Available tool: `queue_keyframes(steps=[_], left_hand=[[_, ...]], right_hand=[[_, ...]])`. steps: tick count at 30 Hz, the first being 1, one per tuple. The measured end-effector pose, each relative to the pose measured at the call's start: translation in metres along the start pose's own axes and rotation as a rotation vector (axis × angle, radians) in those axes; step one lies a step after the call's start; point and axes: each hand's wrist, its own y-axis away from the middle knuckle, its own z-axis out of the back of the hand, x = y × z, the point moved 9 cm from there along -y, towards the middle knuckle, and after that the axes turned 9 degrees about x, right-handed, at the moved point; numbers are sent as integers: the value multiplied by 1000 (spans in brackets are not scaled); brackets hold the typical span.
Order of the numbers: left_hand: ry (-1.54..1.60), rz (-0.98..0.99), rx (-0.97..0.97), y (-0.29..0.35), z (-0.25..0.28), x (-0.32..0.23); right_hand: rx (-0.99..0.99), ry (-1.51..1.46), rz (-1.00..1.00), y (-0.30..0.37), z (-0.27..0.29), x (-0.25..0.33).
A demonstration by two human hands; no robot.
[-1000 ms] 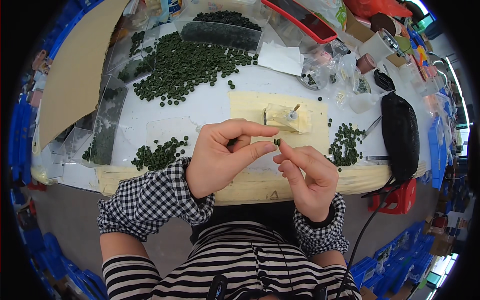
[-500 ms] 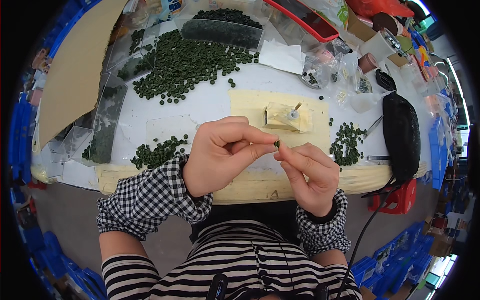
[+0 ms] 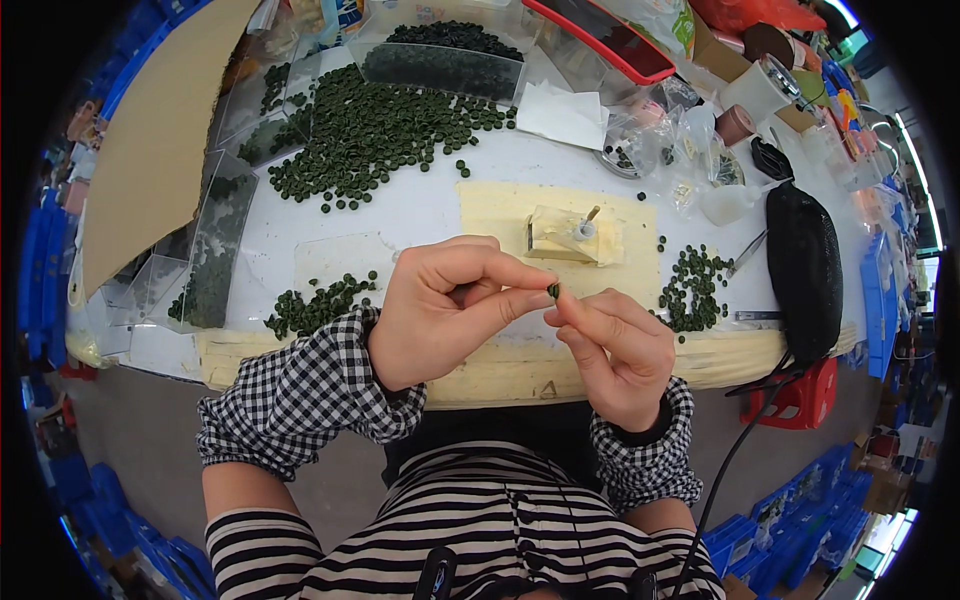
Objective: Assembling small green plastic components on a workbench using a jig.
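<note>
Head view: since a second ago your left hand (image 3: 425, 315) has pinched down on the small green piece (image 3: 554, 290), just right of frame centre, while your right hand (image 3: 628, 352) touches it, own grip unclear, so it's probably steadied for fine work.

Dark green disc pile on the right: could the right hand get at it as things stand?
Probably yes: the right hand is close by and nothing visible blocks the pile, though it is busy at the dark green disc pinched in the left hand.
</note>
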Motion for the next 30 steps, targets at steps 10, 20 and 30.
queue_keyframes(steps=[10,20,30], left_hand=[[-52,-39,26,1,-1,-2],[-112,-79,30,0,-2,-4],[-85,-60,28,0,-2,-2]], right_hand=[[14,8,57,2,-1,-1],[26,-14,20,3,-1,-5],[32,-18,12,4,-2,-6]])
